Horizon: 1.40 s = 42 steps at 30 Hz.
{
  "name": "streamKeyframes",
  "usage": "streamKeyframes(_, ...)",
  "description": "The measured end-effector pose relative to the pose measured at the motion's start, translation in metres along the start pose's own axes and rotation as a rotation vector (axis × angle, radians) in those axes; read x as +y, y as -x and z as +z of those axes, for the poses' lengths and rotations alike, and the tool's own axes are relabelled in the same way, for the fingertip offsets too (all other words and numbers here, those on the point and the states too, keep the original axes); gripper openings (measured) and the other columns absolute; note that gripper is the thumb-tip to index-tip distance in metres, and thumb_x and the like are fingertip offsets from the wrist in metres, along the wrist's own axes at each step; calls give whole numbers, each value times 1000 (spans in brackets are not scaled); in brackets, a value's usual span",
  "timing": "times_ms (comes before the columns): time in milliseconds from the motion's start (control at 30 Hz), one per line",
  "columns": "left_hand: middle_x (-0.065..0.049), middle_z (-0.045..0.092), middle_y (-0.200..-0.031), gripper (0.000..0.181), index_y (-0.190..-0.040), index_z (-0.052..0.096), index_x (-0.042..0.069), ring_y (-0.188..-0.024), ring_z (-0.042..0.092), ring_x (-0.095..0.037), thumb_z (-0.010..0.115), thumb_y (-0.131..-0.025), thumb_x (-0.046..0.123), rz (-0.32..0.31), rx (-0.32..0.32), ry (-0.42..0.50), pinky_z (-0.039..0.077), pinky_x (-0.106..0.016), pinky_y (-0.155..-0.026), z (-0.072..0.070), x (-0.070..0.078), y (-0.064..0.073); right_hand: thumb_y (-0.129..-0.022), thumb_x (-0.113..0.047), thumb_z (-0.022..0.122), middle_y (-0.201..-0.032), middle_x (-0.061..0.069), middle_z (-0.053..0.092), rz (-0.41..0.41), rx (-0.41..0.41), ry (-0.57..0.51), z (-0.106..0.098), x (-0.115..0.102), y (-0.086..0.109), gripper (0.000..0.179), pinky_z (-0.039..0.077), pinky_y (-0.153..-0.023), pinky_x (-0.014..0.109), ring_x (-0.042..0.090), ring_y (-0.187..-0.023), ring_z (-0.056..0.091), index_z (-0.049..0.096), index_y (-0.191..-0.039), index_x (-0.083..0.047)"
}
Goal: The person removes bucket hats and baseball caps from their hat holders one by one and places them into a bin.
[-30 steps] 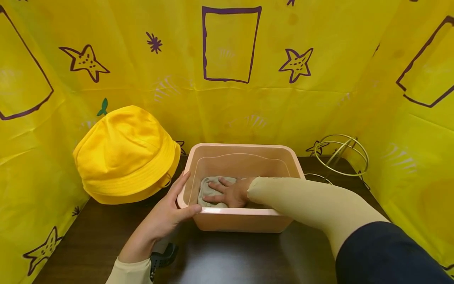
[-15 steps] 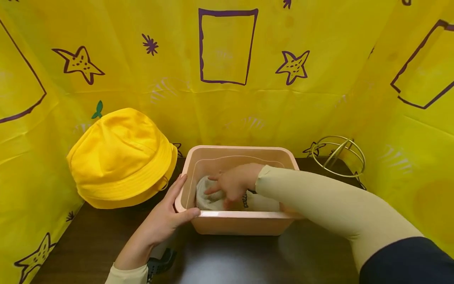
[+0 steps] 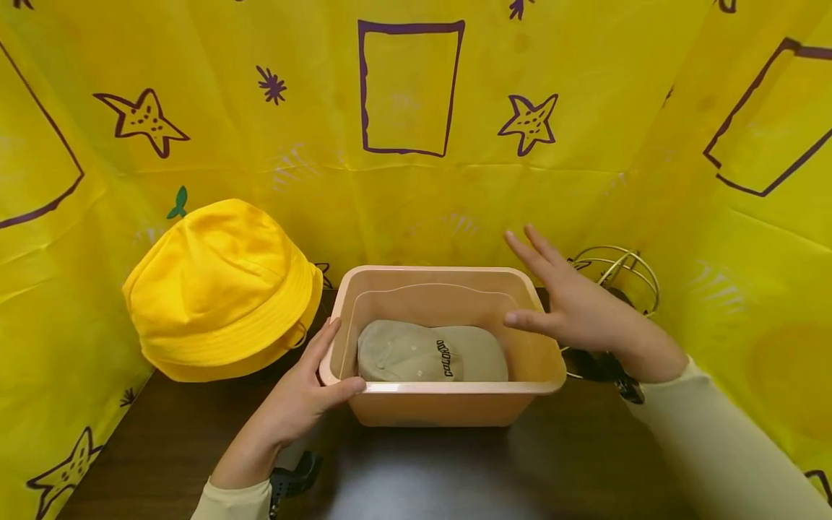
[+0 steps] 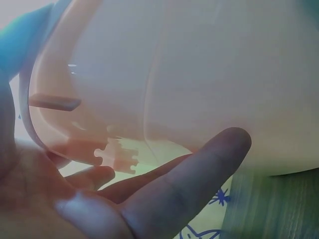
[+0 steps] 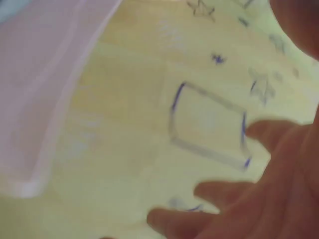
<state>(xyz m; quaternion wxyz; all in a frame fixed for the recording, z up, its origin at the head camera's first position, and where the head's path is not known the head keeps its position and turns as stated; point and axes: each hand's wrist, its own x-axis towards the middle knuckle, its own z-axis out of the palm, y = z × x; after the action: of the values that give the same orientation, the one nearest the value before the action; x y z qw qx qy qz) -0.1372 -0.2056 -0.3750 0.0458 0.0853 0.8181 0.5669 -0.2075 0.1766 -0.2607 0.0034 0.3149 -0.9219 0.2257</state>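
Observation:
A pale pink plastic bin (image 3: pixel 448 408) stands on the dark table in the head view. Inside it lies a beige baseball cap (image 3: pixel 399 354) with dark lettering, its brim to the right. My left hand (image 3: pixel 295 401) grips the bin's front left corner, thumb on the front rim and fingers along the left side. The left wrist view shows that hand (image 4: pixel 169 199) against the bin's wall (image 4: pixel 224 74). My right hand (image 3: pixel 578 303) hovers above the bin's right side with fingers spread, holding nothing. Blurred fingers (image 5: pixel 219 191) and the bin's edge (image 5: pixel 50 124) appear in the right wrist view.
To the left, a yellow bucket hat (image 3: pixel 224 296) with a green sprout sits raised on something hidden. A gold wire stand (image 3: pixel 650 271) is at the back right, partly behind my right hand. Yellow sheets (image 3: pixel 312 202) with drawn stars enclose the dark table (image 3: pixel 442 477).
My right hand has lifted off the cap and out of the bin, moving right and up. The cap now shows fully. My left hand stays on the bin's corner.

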Motion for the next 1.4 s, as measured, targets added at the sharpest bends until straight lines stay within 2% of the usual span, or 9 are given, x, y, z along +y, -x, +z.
streamKeyframes(100, -9, 2, -165, 99, -161, 16, 19, -139, 31, -36, 80, -87, 26, -5, 3, -4, 38, -40, -103, 1, 0, 0, -86, -43, 78, -165, 6, -10, 85, 89, -127, 22, 22, 32, 110, 20, -102, 75, 44, -147, 4, -1, -161, -31)
streamKeyframes(200, -9, 2, -165, 98, -161, 16, 19, -139, 31, -36, 80, -87, 25, -5, 4, -8, 39, -33, -102, 1, 0, -1, -82, -36, 83, -165, 8, -8, 122, 158, -262, 51, 37, 52, 115, 32, -99, 69, 48, -144, 15, -2, -160, -34)
streamKeyframes(333, -9, 2, -165, 98, -161, 16, 19, -139, 32, -35, 80, -87, 24, 8, 5, -15, 39, -29, -101, 2, -1, -1, -78, -30, 86, -165, 12, -2, 149, 202, -350, 78, 42, 61, 119, 36, -98, 65, 51, -138, 27, 1, -161, -34)
streamKeyframes(433, -8, 3, -165, 97, -161, 16, 20, -138, 33, -35, 80, -87, 25, 13, 6, -12, 39, -31, -102, 3, -3, -2, -75, -35, 88, -165, 16, 4, 184, 211, -334, 87, 39, 61, 120, 27, -101, 71, 51, -140, 22, 6, -162, -28)
streamKeyframes(633, -7, 4, -165, 98, -161, 16, 22, -137, 35, -35, 80, -87, 28, -1, 1, -1, 40, -33, -101, 5, -4, -2, -74, -38, 88, -165, 15, 7, 256, 219, -295, 94, 35, 58, 117, 23, -103, 72, 51, -142, 19, 14, -161, -14)
streamKeyframes(867, -8, 1, -165, 97, -161, 17, 22, -139, 31, -35, 80, -87, 28, -7, 13, -22, 36, -41, -105, 5, -2, -1, -74, -41, 87, -165, 13, 6, 258, 209, -303, 96, 38, 57, 117, 22, -105, 69, 48, -143, 18, 16, -159, -2)
streamKeyframes(1133, -8, 1, -165, 97, -161, 17, 21, -140, 30, -36, 79, -88, 26, 8, 9, -3, 39, -35, -103, 8, -2, -2, -76, -40, 86, -166, 10, 3, 262, 193, -339, 93, 40, 58, 116, 18, -107, 68, 45, -145, 13, 15, -158, -1)
streamKeyframes(1400, -8, 1, -165, 99, -161, 18, 20, -143, 25, -34, 81, -85, 27, 3, 28, -2, 29, -45, -109, 12, 1, -4, -76, -42, 85, -165, 11, 4, 259, 182, -297, 90, 43, 59, 116, 20, -106, 67, 46, -144, 15, 15, -158, 1)
